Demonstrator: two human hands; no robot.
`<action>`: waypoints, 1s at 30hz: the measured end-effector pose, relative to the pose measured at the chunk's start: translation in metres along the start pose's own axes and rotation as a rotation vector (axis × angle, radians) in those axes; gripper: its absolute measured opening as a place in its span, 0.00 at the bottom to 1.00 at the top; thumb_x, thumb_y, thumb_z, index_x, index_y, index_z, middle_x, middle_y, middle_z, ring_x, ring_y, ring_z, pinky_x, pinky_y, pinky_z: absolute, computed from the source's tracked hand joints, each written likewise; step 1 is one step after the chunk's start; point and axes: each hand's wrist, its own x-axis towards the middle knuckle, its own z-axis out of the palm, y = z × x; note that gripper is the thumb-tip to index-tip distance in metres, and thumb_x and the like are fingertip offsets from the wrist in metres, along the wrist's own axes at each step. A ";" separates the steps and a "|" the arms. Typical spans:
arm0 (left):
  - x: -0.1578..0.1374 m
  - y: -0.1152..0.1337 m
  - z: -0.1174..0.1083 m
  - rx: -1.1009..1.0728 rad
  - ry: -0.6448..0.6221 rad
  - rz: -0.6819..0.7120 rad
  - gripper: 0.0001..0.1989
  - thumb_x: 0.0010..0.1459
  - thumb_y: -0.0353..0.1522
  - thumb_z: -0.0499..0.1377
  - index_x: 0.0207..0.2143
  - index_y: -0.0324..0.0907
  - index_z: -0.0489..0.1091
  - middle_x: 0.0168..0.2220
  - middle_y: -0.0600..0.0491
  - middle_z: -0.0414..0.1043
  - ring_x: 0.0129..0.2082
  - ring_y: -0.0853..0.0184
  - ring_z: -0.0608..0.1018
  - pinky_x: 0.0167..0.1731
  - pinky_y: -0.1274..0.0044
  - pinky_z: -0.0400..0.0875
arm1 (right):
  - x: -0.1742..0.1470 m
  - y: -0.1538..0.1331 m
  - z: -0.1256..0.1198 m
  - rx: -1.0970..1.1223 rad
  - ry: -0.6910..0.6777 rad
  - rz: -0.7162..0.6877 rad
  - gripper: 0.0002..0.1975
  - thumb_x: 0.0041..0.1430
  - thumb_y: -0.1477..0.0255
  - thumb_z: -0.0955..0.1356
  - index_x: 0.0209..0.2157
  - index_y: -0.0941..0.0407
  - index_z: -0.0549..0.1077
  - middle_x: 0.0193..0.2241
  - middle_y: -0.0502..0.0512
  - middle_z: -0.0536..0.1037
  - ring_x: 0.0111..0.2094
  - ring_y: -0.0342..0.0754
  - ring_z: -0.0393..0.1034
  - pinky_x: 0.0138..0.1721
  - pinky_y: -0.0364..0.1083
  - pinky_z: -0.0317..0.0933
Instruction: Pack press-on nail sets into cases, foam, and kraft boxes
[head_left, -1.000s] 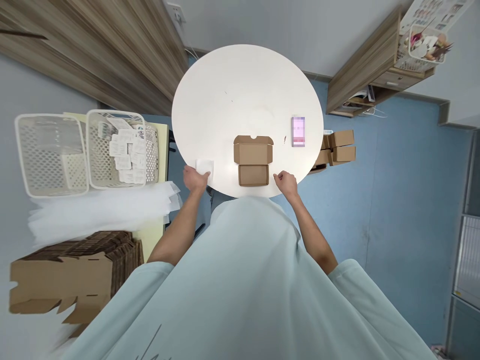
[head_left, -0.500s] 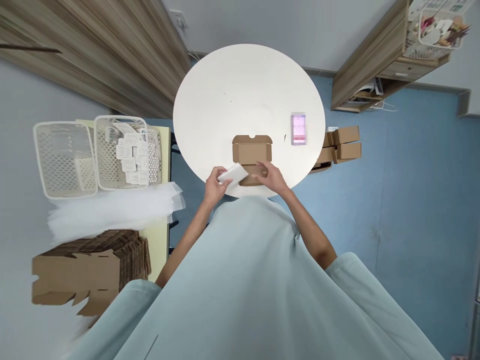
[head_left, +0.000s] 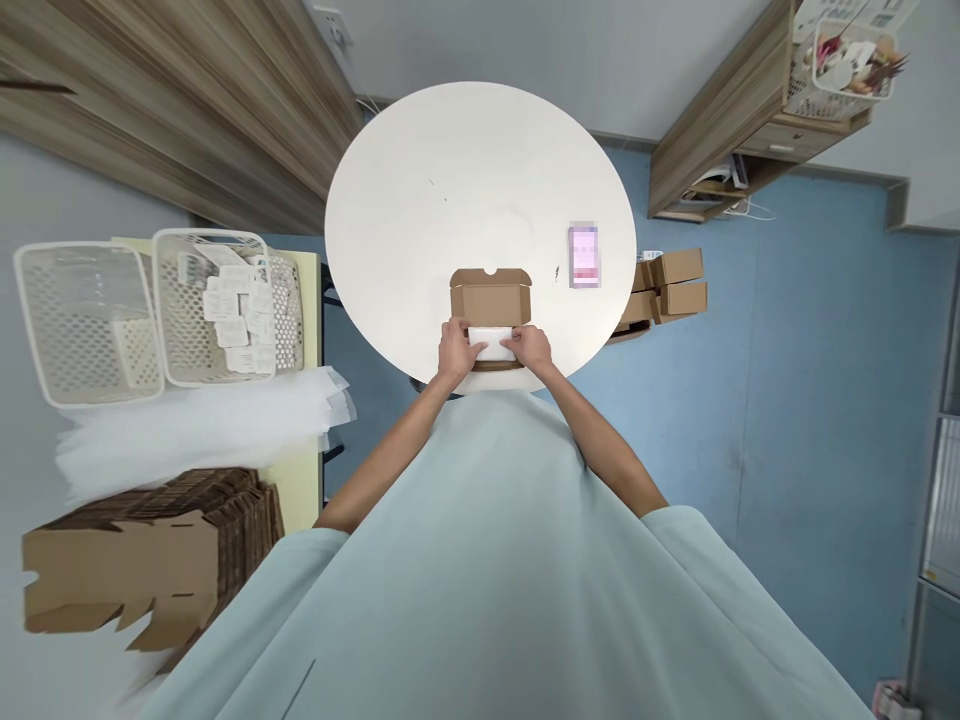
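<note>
An unlidded brown cardboard box (head_left: 490, 300) lies near the front edge of the white round table, its flap raised on the far side. Over the box's near half is a white flat packet (head_left: 493, 344), level and lined up with the box. My left hand (head_left: 456, 350) grips the packet's left end, thumb on top. At the right end my right hand (head_left: 531, 348) pinches it in the same way. Fingers hide both ends of the packet, and I cannot tell how deep it sits in the box.
A phone-like device (head_left: 584, 255) lies on the table (head_left: 480, 150) at the right. Closed cardboard boxes (head_left: 681, 283) stand beyond the table's right edge. To the left are white baskets (head_left: 214, 375), one with white packs, white sheets (head_left: 202, 425) and flattened cartons (head_left: 120, 565).
The white packet has moved right and turned level over the box's near half. My right hand, empty before, now grips its right end. The view has shifted slightly.
</note>
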 end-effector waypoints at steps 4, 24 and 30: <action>0.002 -0.003 0.026 0.151 0.045 -0.023 0.26 0.64 0.30 0.71 0.60 0.42 0.65 0.65 0.38 0.68 0.57 0.49 0.82 0.60 0.61 0.76 | 0.012 -0.002 0.011 -0.140 -0.044 0.055 0.13 0.75 0.66 0.71 0.34 0.52 0.81 0.38 0.55 0.85 0.40 0.51 0.79 0.37 0.44 0.63; 0.013 0.010 0.015 0.333 0.029 0.020 0.17 0.74 0.36 0.60 0.60 0.39 0.68 0.63 0.34 0.71 0.56 0.44 0.83 0.56 0.58 0.78 | 0.011 -0.002 -0.002 -0.187 0.109 0.059 0.15 0.80 0.58 0.67 0.48 0.54 0.79 0.47 0.64 0.85 0.51 0.59 0.80 0.50 0.50 0.70; 0.059 -0.003 -0.019 -0.166 0.192 -0.065 0.29 0.73 0.38 0.62 0.70 0.39 0.59 0.72 0.33 0.64 0.65 0.51 0.77 0.66 0.62 0.72 | 0.032 0.019 -0.039 0.163 0.297 0.060 0.26 0.81 0.59 0.65 0.69 0.61 0.64 0.65 0.72 0.77 0.63 0.56 0.75 0.59 0.47 0.67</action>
